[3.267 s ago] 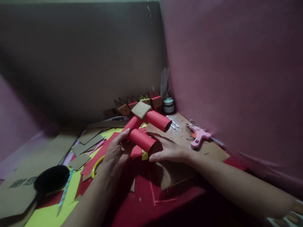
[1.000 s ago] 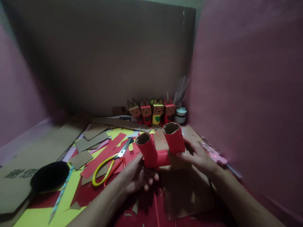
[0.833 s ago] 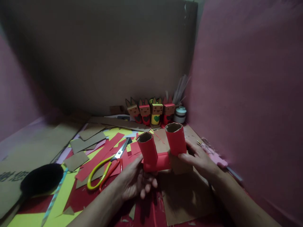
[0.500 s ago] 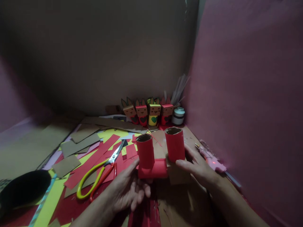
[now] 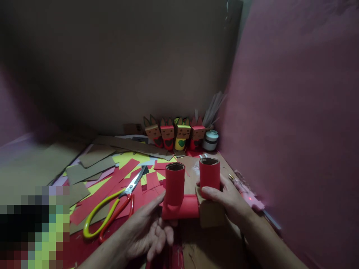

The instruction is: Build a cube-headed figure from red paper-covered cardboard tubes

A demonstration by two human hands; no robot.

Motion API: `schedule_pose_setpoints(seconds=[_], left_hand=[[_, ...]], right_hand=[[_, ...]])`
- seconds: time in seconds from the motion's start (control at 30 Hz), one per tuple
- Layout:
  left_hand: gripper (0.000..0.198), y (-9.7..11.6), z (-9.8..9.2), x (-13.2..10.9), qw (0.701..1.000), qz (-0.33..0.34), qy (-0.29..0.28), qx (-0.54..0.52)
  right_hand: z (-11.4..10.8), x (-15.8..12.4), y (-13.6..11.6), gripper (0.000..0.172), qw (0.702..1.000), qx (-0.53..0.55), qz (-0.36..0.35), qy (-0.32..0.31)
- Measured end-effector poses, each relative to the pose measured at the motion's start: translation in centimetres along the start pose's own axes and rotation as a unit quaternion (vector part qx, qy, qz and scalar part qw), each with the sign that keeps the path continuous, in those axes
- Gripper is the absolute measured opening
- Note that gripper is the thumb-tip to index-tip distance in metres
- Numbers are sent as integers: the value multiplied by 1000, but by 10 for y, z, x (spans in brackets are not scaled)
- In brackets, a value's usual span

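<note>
My left hand (image 5: pixel 150 228) grips the left end of a red paper-covered tube (image 5: pixel 189 206) lying sideways, its thumb along the end and its lower fingers loosely curled underneath. Another red tube (image 5: pixel 175 185) stands upright on that one, its open cardboard rim facing up. In my right hand (image 5: pixel 228 200) is a separate upright red tube (image 5: pixel 209 173), with the thumb across its lower front and the other fingers mostly hidden behind. Directly below this tube is a brown cardboard box (image 5: pixel 212 213), close to the right end of the sideways tube.
Scissors (image 5: pixel 129 189) with yellow and red handles lie open on paper scraps (image 5: pixel 112 190) to the left. Several box-headed paper figures (image 5: pixel 183 136) and a pale jar (image 5: pixel 211 140) stand at the back. A pink glue gun (image 5: pixel 251 198) lies along the right wall.
The right-hand tube has come lower and sits closer over the brown box. Both hands and the red tubes appear slightly lower in view; the left hand keeps its hold.
</note>
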State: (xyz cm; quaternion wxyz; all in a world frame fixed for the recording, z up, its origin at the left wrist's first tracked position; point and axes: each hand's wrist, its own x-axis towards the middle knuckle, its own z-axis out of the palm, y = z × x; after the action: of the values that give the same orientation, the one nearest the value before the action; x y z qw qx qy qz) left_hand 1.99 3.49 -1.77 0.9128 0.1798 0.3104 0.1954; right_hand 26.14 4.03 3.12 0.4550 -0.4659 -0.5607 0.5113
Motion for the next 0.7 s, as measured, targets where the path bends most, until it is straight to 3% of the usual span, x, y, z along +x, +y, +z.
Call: schedule_pose_setpoints(seconds=[0.23, 0.33, 0.4, 0.47, 0.57, 0.63, 0.7], left_hand=[[100, 0, 1, -2, 998, 13, 32, 46], [75, 3, 1, -6, 990, 66, 65, 103], [52, 9, 4, -15, 969, 137, 124, 165], [32, 17, 7, -32, 918, 223, 218, 246], [36, 31, 6, -65, 800, 314, 367, 355], [40, 38, 1, -86, 697, 337, 442, 453], [46, 41, -9, -99, 576, 308, 487, 580]], right_hand=[[-4, 9, -7, 41, 999, 48, 19, -2], [-7, 13, -10, 40, 995, 96, 30, -2], [-8, 13, -10, 41, 992, 118, 40, -4], [-9, 12, -8, 42, 991, 127, 45, -3], [-13, 7, -1, 41, 990, 131, 55, 16], [-14, 4, 4, 40, 990, 128, 59, 24], [-13, 3, 8, 38, 990, 126, 54, 12]])
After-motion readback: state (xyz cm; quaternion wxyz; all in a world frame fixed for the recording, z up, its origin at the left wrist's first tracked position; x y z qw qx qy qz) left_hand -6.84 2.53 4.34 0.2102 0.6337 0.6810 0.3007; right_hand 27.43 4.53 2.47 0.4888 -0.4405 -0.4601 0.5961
